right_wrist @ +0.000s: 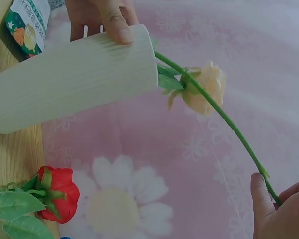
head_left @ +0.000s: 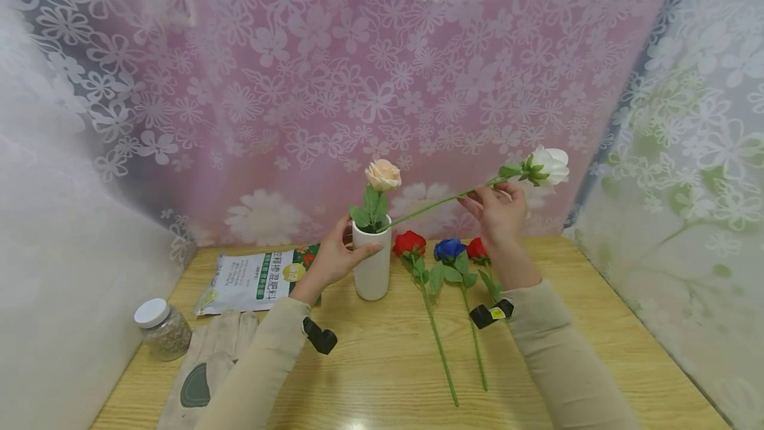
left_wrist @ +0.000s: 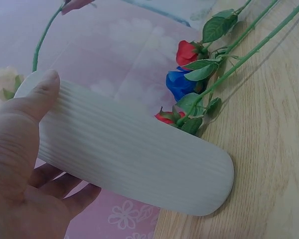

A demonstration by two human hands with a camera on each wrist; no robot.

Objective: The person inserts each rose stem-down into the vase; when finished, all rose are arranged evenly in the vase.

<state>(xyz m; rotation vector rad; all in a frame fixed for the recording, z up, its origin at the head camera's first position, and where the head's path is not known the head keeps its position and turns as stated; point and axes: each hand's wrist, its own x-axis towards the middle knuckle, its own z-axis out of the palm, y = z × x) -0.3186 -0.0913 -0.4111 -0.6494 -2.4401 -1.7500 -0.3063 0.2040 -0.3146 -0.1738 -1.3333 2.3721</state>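
A white ribbed vase stands on the table, and a peach rose with green leaves rises from its mouth. My left hand grips the vase near the rim, thumb on the front and fingers around the far side, as the left wrist view shows. To the right, my right hand pinches the green stem of a white rose. That stem slants down to the left, its lower end inside the vase's mouth. In the right wrist view the stem passes in front of the peach rose.
Right of the vase lie a red rose, a blue rose and another red rose, stems toward the front. At left are a printed fertilizer bag, pale gloves and a white-lidded jar. A flowered curtain hangs behind.
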